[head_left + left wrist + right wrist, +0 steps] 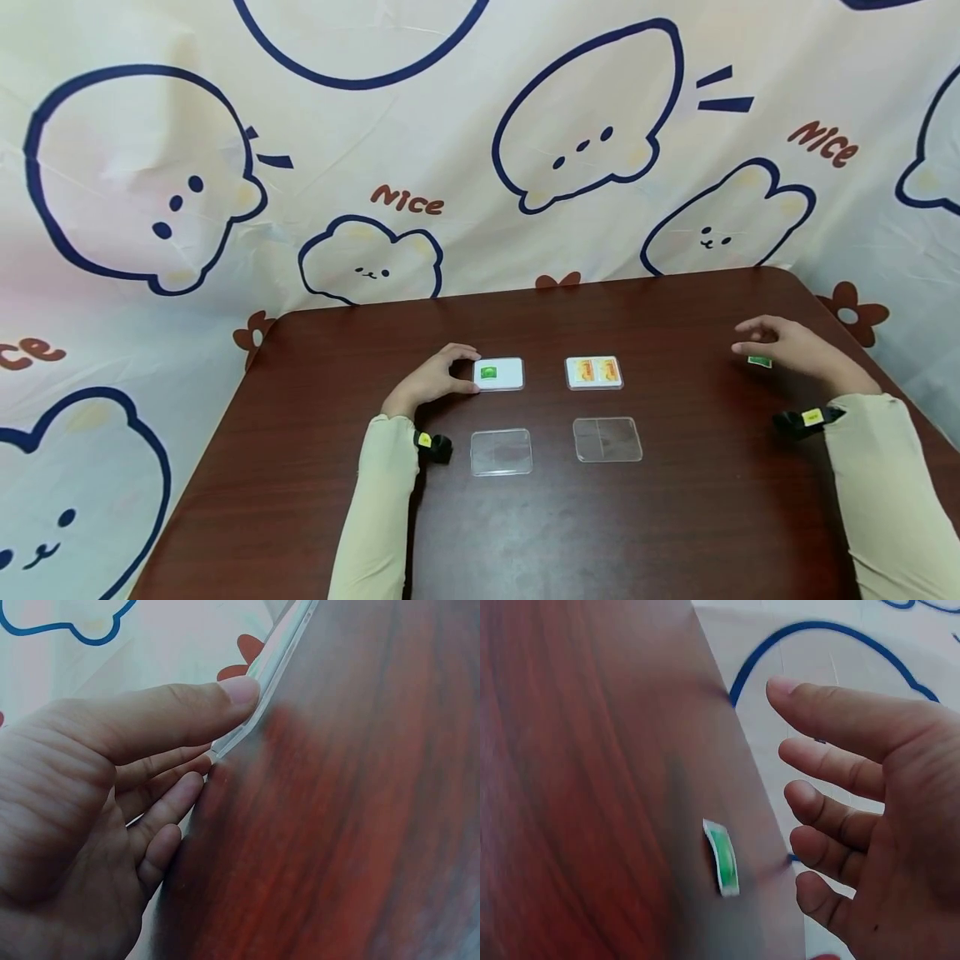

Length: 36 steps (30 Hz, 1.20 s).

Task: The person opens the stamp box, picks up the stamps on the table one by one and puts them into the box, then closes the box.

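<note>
Your left hand (433, 377) pinches the left end of a white rectangular plastic case (512, 374), left of centre in the head view, thumb at its near corner, finger at its far one. A small green rectangular piece (488, 372) shows at that case's left half; whether it lies inside or on top, you cannot tell from here.

Your right hand (798, 348), at the right of the frame, holds nothing, its fingers spread and lightly bent. Below it, on the dark red-brown wooden table (675, 517), lies a thin, bowed green-and-white piece (724, 859), apart from the fingertips.

Risks, in judgement: fingers closing too high would miss this thin piece; a sideways brush could push it towards the table's edge. Uneven left-hand pressure could skew the case and shift its contents. Drift to the right could knock the second white case (572, 375), bearing two orange-and-yellow pieces (585, 370). A dragging sleeve could displace the two clear plastic rectangles (501, 452) nearer you.
</note>
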### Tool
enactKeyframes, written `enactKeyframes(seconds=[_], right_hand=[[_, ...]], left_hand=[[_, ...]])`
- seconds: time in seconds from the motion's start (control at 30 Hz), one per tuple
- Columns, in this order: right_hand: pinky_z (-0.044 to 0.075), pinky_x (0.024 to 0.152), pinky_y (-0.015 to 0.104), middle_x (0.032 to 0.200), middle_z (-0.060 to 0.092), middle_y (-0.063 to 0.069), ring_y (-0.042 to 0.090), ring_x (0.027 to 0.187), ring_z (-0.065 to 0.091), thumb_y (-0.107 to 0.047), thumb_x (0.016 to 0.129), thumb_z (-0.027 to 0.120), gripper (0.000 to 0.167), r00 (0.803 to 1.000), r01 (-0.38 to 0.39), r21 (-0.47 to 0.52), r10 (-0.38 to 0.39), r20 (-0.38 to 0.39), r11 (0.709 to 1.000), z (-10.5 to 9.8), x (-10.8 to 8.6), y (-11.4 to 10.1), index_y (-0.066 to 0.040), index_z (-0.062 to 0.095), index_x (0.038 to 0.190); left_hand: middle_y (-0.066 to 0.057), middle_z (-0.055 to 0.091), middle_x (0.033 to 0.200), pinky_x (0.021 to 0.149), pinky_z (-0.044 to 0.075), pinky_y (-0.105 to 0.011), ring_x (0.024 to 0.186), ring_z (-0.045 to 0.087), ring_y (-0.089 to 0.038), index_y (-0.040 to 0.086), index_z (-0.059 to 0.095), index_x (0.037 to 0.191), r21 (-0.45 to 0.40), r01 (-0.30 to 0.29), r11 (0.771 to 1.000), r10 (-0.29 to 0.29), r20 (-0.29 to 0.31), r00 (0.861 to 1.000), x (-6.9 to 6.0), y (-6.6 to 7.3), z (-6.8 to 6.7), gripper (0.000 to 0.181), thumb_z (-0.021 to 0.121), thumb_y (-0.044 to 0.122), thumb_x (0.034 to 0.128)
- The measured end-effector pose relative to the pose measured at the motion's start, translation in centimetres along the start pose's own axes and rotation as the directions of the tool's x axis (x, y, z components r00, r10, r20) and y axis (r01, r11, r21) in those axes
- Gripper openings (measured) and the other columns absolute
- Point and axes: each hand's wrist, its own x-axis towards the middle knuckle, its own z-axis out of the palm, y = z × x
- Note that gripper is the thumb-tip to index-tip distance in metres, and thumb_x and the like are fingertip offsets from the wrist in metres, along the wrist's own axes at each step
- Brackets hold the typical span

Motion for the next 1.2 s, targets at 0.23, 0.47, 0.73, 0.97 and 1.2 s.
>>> enactKeyframes(seconds=[0.23, 0.47, 0.73, 0.97, 1.2], right_hand=[[0.045, 0.079, 0.039, 0.112, 0.049, 0.022, 0.033, 0.101, 0.045, -0.048, 0.093, 0.058, 0.071, 0.997, -0.074, 0.079, 0.074, 0.004, 0.994, -0.2, -1.0, 2.7, 0.006, 0.041, 0.136], [0.04, 0.082, 0.043, 0.121, 0.041, 0.028, 0.036, 0.104, 0.041, -0.045, 0.095, 0.056, 0.073, 0.991, -0.126, 0.12, 0.12, 0.052, 0.985, -0.2, -1.5, 4.0, 0.009, 0.034, 0.139], [0.039, 0.08, 0.039, 0.118, 0.04, 0.024, 0.033, 0.103, 0.04, -0.046, 0.094, 0.057, 0.075, 0.987, -0.154, 0.152, 0.143, 0.079, 0.976, 0.4, -1.5, 4.4, 0.009, 0.032, 0.14], [0.04, 0.081, 0.041, 0.117, 0.042, 0.026, 0.034, 0.102, 0.041, -0.043, 0.094, 0.058, 0.07, 0.991, -0.124, 0.139, 0.117, 0.059, 0.983, 1.0, -1.2, 4.7, 0.01, 0.037, 0.135], [0.039, 0.078, 0.036, 0.115, 0.045, 0.025, 0.032, 0.099, 0.042, -0.038, 0.096, 0.057, 0.058, 0.994, -0.101, 0.127, 0.096, 0.044, 0.987, 1.1, -1.1, 4.7, 0.009, 0.044, 0.127]], left_hand=[[-0.005, 0.042, 0.146, 0.114, 0.031, -0.047, 0.139, 0.036, -0.026, 0.012, 0.056, 0.132, 0.011, -0.009, 1.0, 0.009, 0.0, 1.0, -0.1, 0.0, 0.0, 0.055, 0.078, 0.021, 0.082], [-0.006, 0.042, 0.147, 0.114, 0.031, -0.046, 0.139, 0.036, -0.026, 0.011, 0.055, 0.133, 0.002, -0.008, 1.0, 0.008, -0.002, 1.0, -0.2, 0.2, -0.1, 0.056, 0.078, 0.018, 0.0818], [-0.004, 0.042, 0.147, 0.114, 0.031, -0.045, 0.139, 0.036, -0.024, 0.012, 0.055, 0.133, 0.037, -0.002, 0.999, 0.002, -0.001, 1.0, 0.0, 0.1, 0.1, 0.056, 0.077, 0.019, 0.0823], [-0.004, 0.042, 0.147, 0.114, 0.03, -0.045, 0.14, 0.035, -0.025, 0.012, 0.055, 0.133, 0.038, -0.01, 0.999, 0.01, 0.001, 1.0, 0.1, -0.1, 0.1, 0.056, 0.077, 0.019, 0.0821], [-0.004, 0.042, 0.147, 0.114, 0.031, -0.045, 0.139, 0.036, -0.024, 0.012, 0.055, 0.133, 0.031, -0.004, 1.0, 0.004, 0.002, 1.0, 0.1, 0.1, 0.0, 0.056, 0.077, 0.018, 0.0822]])
